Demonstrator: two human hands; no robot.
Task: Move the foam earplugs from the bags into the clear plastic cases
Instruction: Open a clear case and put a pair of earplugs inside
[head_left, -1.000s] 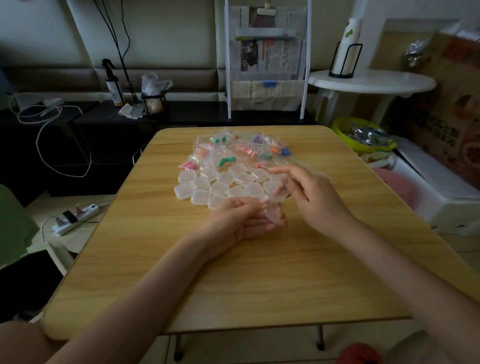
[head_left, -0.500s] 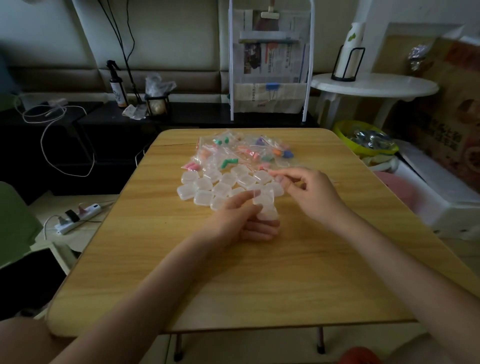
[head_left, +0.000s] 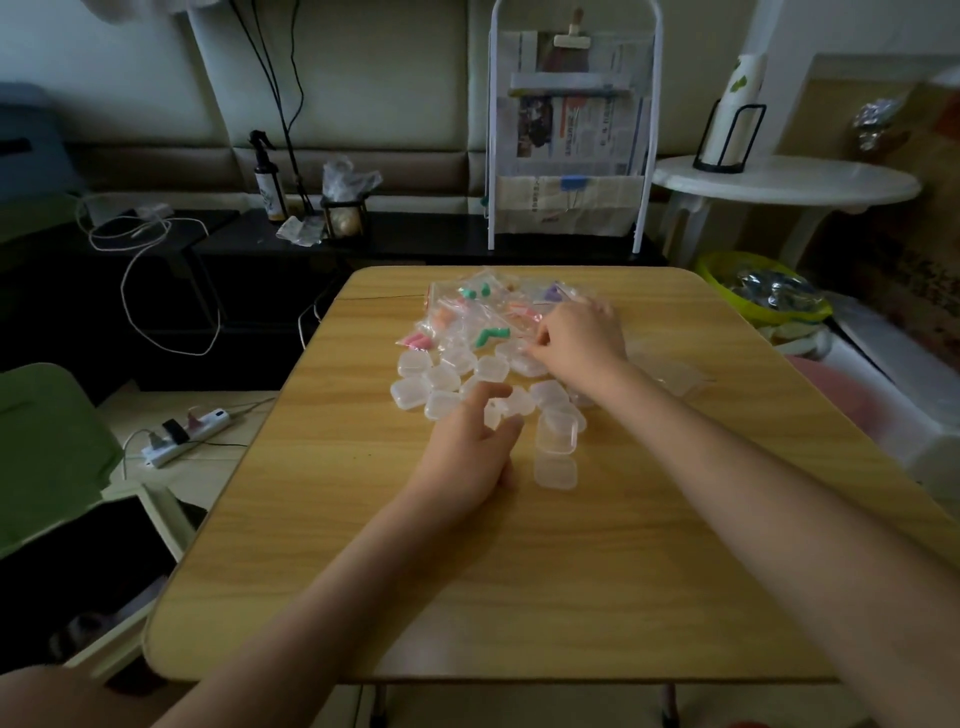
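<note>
On the wooden surface, the left hand rests with loosely spread fingers beside an opened clear case, while the right hand pinches among the far earplug bags.

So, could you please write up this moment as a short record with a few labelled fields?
surface: wooden table
cases: cluster of clear plastic cases mid-table; one open case lies nearest the person
bags: pile of small bags with coloured earplugs, beyond the cases
left hand: on the table at the cases' near edge, fingers relaxed
right hand: reaching into the bags; what it pinches is unclear
</note>
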